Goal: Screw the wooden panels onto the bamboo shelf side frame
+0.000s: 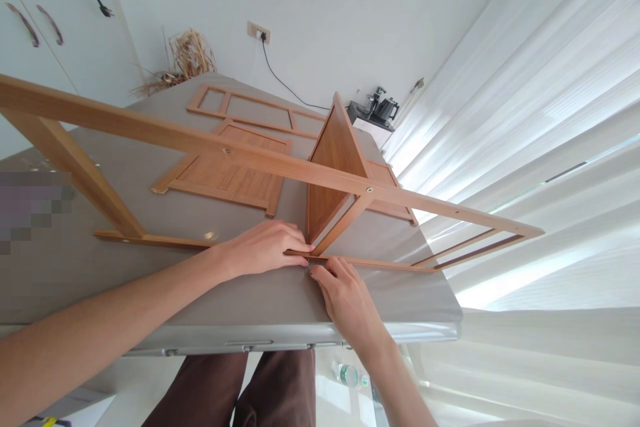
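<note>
A long wooden frame (280, 163) stands on its side on the covered table (240, 300), with cross rails joining its upper and lower bars. A wooden panel (330, 167) stands upright against the middle crosspiece. My left hand (270, 247) grips the lower bar at the foot of that panel, fingers wrapped over the wood. Close beside it, my right hand (345, 290) is pinched at the bar's near side, by the same joint. A bit of small grey metal shows at its fingertips; its kind is too hidden to tell.
Flat behind the frame lie a slatted wooden panel (230, 170), a ladder-like wooden frame (257, 110) and another panel (393, 203). A black appliance (385, 110) stands beyond the table. White curtains (550, 147) hang at right. A plastic bottle (347, 375) is below the table edge.
</note>
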`<act>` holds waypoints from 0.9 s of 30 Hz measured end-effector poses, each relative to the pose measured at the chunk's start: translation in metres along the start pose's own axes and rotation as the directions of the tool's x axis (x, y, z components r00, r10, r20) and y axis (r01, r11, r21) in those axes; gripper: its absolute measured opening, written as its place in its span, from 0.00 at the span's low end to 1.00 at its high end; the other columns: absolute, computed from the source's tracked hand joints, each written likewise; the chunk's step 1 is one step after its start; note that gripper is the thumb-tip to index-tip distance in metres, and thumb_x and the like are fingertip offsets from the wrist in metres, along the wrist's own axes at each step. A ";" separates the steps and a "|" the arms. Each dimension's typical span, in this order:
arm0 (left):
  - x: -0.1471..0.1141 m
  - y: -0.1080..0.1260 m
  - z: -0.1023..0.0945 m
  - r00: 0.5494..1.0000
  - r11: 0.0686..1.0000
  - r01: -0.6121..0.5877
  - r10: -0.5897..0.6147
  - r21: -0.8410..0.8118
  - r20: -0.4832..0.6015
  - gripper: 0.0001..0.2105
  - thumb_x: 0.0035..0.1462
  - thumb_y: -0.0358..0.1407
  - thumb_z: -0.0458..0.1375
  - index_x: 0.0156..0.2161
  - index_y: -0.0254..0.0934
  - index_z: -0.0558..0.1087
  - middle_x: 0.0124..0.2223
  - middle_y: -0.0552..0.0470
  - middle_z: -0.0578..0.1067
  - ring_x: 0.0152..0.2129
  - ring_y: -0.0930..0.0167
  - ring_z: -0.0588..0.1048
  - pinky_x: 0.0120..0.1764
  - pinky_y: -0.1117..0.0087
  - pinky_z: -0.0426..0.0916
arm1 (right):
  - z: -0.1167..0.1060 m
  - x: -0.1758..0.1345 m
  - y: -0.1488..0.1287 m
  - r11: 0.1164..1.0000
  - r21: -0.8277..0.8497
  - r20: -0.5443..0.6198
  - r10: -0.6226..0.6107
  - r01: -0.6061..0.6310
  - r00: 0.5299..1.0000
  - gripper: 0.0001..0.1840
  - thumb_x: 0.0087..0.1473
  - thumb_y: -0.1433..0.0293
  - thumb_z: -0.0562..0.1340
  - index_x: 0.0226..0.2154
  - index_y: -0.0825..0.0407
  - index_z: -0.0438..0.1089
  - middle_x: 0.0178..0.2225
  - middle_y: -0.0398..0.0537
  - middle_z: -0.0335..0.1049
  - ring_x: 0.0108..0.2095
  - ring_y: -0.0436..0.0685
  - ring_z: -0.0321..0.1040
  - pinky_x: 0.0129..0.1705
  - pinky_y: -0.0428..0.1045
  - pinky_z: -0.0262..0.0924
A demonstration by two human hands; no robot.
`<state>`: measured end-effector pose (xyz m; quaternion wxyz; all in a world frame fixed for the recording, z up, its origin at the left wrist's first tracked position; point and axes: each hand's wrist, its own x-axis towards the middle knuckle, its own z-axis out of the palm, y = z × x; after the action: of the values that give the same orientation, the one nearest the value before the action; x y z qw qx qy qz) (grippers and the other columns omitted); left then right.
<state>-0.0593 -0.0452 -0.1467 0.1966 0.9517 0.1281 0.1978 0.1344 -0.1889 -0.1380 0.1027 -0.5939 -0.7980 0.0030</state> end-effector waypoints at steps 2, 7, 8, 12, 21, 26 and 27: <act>0.000 0.000 0.000 1.000 1.000 -0.015 0.015 0.006 -0.010 0.10 0.66 0.42 0.57 0.44 0.43 0.79 0.38 0.55 0.81 0.38 0.69 0.77 0.41 0.72 0.65 | -0.001 0.001 -0.001 0.999 -0.041 0.002 -0.008 0.008 1.000 0.11 0.67 0.75 0.53 0.39 0.49 0.70 0.35 0.46 0.63 0.36 0.54 0.60 0.41 0.49 0.58; 0.001 0.003 -0.002 0.999 0.997 -0.042 0.042 0.059 -0.003 0.08 0.65 0.42 0.59 0.42 0.42 0.78 0.38 0.56 0.81 0.38 0.69 0.76 0.40 0.71 0.63 | 0.000 0.002 -0.003 0.995 -0.098 -0.043 -0.020 0.015 0.999 0.09 0.66 0.74 0.55 0.36 0.49 0.69 0.33 0.45 0.63 0.34 0.54 0.59 0.39 0.49 0.57; 0.001 0.004 -0.002 0.999 0.997 -0.044 0.044 0.070 -0.001 0.08 0.65 0.41 0.59 0.41 0.41 0.78 0.37 0.55 0.81 0.37 0.69 0.76 0.40 0.71 0.63 | 0.000 0.002 -0.004 0.994 -0.108 -0.059 -0.027 0.020 0.998 0.09 0.66 0.73 0.55 0.36 0.49 0.69 0.33 0.45 0.63 0.34 0.54 0.59 0.39 0.49 0.56; 0.001 0.005 -0.002 0.999 0.997 -0.043 0.043 0.062 -0.008 0.09 0.65 0.41 0.58 0.41 0.40 0.78 0.37 0.54 0.81 0.37 0.69 0.76 0.42 0.71 0.64 | 0.003 0.002 -0.006 0.991 -0.126 -0.139 -0.052 0.034 0.989 0.09 0.67 0.72 0.55 0.35 0.50 0.68 0.31 0.45 0.64 0.34 0.55 0.60 0.39 0.51 0.55; 0.001 0.005 -0.002 0.999 0.999 -0.035 0.035 0.037 -0.015 0.10 0.65 0.41 0.59 0.46 0.40 0.79 0.40 0.53 0.82 0.40 0.67 0.77 0.43 0.71 0.65 | 0.014 -0.005 -0.001 0.999 0.040 -0.250 -0.022 0.033 0.968 0.07 0.66 0.73 0.56 0.37 0.51 0.70 0.35 0.47 0.65 0.36 0.53 0.62 0.40 0.49 0.58; 0.000 0.002 0.001 0.999 0.999 -0.029 0.030 0.039 -0.035 0.11 0.63 0.41 0.60 0.47 0.41 0.79 0.40 0.54 0.82 0.40 0.68 0.77 0.42 0.71 0.66 | 0.014 -0.004 -0.001 0.993 0.107 -0.259 -0.014 0.044 0.966 0.07 0.66 0.73 0.57 0.39 0.50 0.71 0.34 0.46 0.66 0.35 0.53 0.62 0.38 0.49 0.59; 0.000 0.002 0.002 0.999 0.999 -0.030 0.031 0.040 -0.036 0.11 0.63 0.41 0.61 0.47 0.41 0.79 0.40 0.54 0.82 0.40 0.68 0.77 0.41 0.71 0.66 | 0.014 -0.004 -0.002 0.992 0.124 -0.262 -0.004 0.038 0.965 0.07 0.66 0.73 0.58 0.40 0.50 0.72 0.34 0.46 0.66 0.35 0.53 0.62 0.39 0.49 0.59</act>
<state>-0.0586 -0.0476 -0.1472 0.1726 0.9535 0.1211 0.2156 0.1313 -0.1913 -0.1522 0.2446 -0.5727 -0.7820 -0.0254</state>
